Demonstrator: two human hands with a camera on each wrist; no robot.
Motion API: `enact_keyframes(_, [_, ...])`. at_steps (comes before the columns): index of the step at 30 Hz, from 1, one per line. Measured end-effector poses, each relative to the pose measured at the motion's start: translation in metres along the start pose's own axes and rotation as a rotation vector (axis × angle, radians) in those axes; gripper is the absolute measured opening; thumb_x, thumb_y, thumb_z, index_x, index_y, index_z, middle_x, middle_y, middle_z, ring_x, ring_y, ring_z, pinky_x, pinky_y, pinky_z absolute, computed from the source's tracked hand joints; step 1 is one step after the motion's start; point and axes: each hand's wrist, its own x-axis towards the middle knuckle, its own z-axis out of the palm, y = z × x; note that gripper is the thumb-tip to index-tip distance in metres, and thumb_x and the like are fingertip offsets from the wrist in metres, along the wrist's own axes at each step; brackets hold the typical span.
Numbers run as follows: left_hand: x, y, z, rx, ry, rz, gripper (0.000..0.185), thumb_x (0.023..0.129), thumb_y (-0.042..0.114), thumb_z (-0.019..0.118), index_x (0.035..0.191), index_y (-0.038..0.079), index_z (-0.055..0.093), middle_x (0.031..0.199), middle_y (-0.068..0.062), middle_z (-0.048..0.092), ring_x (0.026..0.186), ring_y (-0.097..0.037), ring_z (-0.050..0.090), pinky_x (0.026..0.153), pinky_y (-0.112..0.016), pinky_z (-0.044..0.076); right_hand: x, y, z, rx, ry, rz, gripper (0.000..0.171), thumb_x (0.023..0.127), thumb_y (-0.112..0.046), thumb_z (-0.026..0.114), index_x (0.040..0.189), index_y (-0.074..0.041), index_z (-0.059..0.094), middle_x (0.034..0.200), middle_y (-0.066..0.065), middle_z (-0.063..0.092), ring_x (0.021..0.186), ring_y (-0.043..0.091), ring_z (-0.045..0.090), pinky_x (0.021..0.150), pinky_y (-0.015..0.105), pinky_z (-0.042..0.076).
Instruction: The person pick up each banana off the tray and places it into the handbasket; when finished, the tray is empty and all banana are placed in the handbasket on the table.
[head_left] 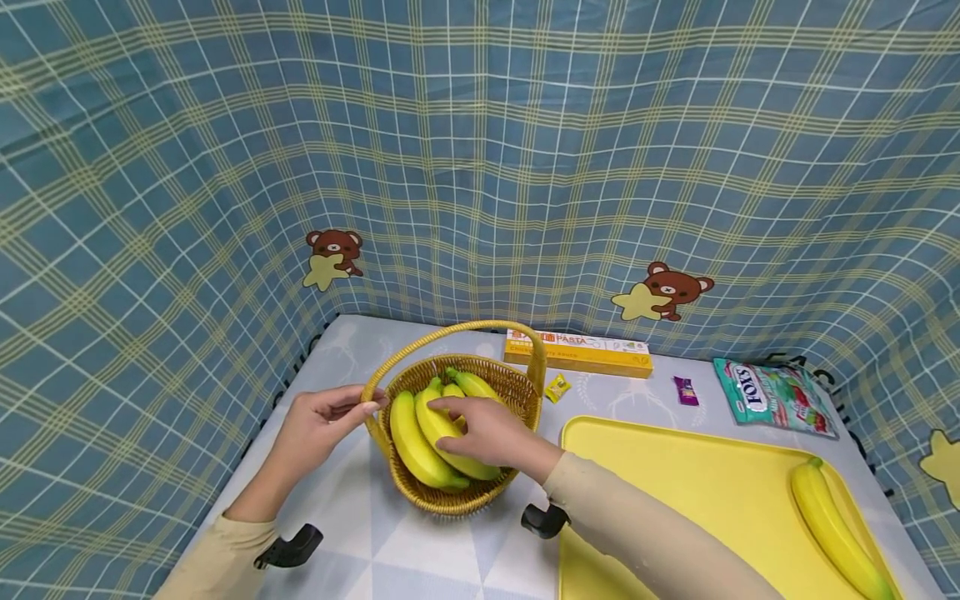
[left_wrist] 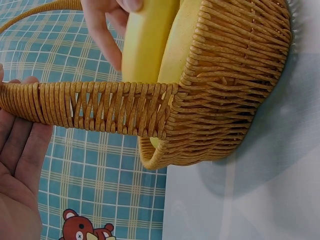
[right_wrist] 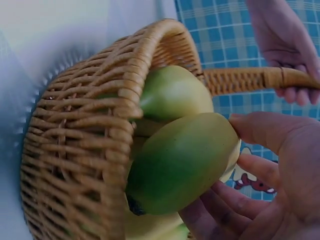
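A wicker basket (head_left: 438,504) with an arched handle (head_left: 427,337) stands on the table, holding several yellow bananas (head_left: 408,442). My left hand (head_left: 311,429) grips the handle low on its left side; in the left wrist view its fingers curl behind the woven strip (left_wrist: 55,102). Over the basket, my right hand (head_left: 487,429) holds a banana (right_wrist: 185,160) between thumb and fingers, lying among the others. The right wrist view shows this banana's green end close to the basket rim. Part of the banana is hidden behind the hand.
Right of the basket lies a yellow tray (head_left: 675,492) with one banana (head_left: 832,525) at its right side. Behind are a pasta box (head_left: 585,354), a yellow candy (head_left: 557,387), a purple candy (head_left: 686,391) and a green Fox's bag (head_left: 776,400). A plaid curtain (head_left: 480,167) surrounds the table.
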Motion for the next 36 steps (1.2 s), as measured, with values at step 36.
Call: enact_keyframes(36, [0.000, 0.000, 0.000, -0.010, 0.003, 0.016, 0.018, 0.097, 0.007, 0.070, 0.113, 0.003, 0.077, 0.104, -0.001, 0.078, 0.094, -0.009, 0.073, 0.079, -0.023, 0.061, -0.025, 0.005, 0.013, -0.065, 0.069, 0.009, 0.050, 0.099, -0.035, 0.069, 0.145, -0.019, 0.058, 0.135, 0.005, 0.064, 0.114, 0.021, 0.064, 0.093, 0.035, 0.055])
